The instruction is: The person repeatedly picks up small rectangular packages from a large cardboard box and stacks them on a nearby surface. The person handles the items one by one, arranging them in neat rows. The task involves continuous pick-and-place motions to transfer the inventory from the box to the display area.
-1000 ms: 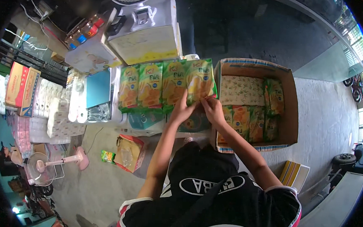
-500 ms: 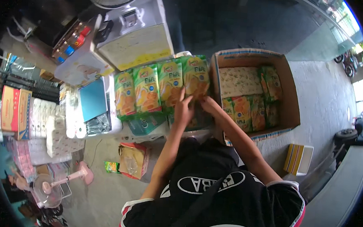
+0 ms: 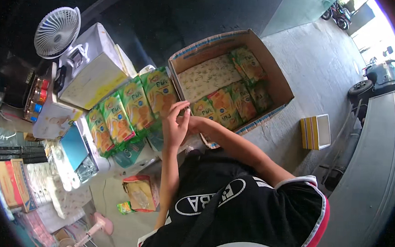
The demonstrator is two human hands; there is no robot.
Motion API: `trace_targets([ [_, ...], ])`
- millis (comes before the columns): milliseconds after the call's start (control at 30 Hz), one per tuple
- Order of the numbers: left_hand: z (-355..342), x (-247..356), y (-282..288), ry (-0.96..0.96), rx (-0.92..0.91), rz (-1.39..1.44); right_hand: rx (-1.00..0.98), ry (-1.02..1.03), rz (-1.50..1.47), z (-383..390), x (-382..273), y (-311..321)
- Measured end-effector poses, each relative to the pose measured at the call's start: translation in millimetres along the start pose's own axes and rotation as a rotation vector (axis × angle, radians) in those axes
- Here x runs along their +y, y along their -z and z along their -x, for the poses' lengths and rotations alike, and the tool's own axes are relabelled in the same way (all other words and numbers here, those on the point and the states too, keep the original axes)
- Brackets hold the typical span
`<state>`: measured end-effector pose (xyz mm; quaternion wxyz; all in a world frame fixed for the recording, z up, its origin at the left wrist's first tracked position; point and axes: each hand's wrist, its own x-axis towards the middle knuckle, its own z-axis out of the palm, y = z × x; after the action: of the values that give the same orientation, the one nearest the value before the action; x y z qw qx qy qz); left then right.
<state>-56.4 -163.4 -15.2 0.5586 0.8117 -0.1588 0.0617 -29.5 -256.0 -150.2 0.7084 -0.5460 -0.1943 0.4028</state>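
While a grey floor [image 3: 305, 62] spreads away at the right, an open brown carton [image 3: 267, 60] sits tilted just above the middle of the view. To its left stands a white box [image 3: 94, 74], with a white fan [image 3: 56, 32] close by its upper left corner. Inside the carton, a pale leaf-patterned sheet [image 3: 211, 78] covers the upper left part; green packets [image 3: 223, 104] line the side nearest the person and the right end. Outside, four more such packets form a slanting row between box and carton, the last packet [image 3: 161, 94] lying right beside the carton's left wall. The person's left hand [image 3: 175, 124], fingers bent and thumb near them, is at that packet's lower right corner; whether it touches or grips anything cannot be told. The right hand [image 3: 194, 124] is partly hidden behind it, so its grip cannot be told either.
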Motion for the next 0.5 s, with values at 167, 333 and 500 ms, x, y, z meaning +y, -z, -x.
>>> trace_targets([
  [167, -4.4, 2.0, -40.9, -0.087, -0.01, 0.005, 0.326, -0.21, -0.117, 103.6, -102.3, 42.6],
  [333, -6.6, 8.9, -89.5, 0.201, -0.059, 0.312, 1.012, -0.301, 0.397, 178.1, -102.3, 154.0],
  [500, -21.0, 8.9, -164.6, 0.295, -0.401, 0.361, 1.173, -0.285, 0.938, 244.9, 24.8, 323.0],
])
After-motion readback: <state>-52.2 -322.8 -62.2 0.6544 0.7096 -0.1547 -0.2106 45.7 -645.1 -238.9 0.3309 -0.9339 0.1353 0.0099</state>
